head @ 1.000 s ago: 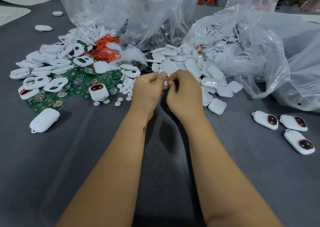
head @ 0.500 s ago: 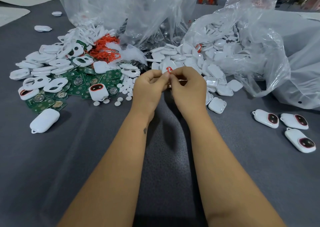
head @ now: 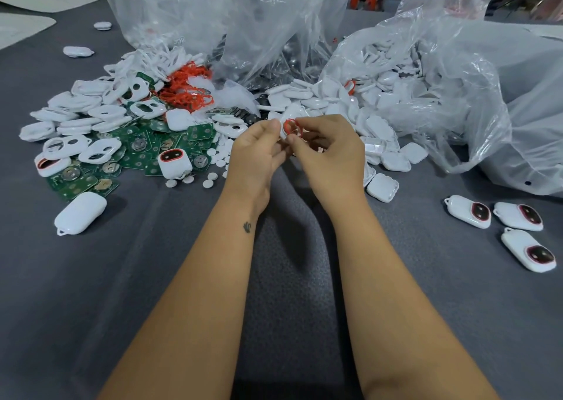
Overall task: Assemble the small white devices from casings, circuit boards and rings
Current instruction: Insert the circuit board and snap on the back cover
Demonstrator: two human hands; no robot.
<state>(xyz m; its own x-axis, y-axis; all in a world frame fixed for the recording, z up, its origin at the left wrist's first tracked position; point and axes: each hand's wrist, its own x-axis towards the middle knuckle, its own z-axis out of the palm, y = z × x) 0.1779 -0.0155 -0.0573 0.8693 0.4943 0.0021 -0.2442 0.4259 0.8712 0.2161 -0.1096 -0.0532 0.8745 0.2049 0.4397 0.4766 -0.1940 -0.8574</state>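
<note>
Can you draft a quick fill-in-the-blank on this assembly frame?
1. The left hand and right hand fit a ____ ring onto a white plastic casing.
2. ____ finished white devices lie on the grey cloth at right.
3. The pile of circuit boards is ____.

Missing: red; three; green

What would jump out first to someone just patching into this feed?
Dead centre, the left hand and right hand pinch a white casing with a red ring seated on it. Behind and to the left sprawls a heap of green circuit boards and red rings, with clear plastic bags of casings behind. Three finished devices lie apart at far right.
</note>
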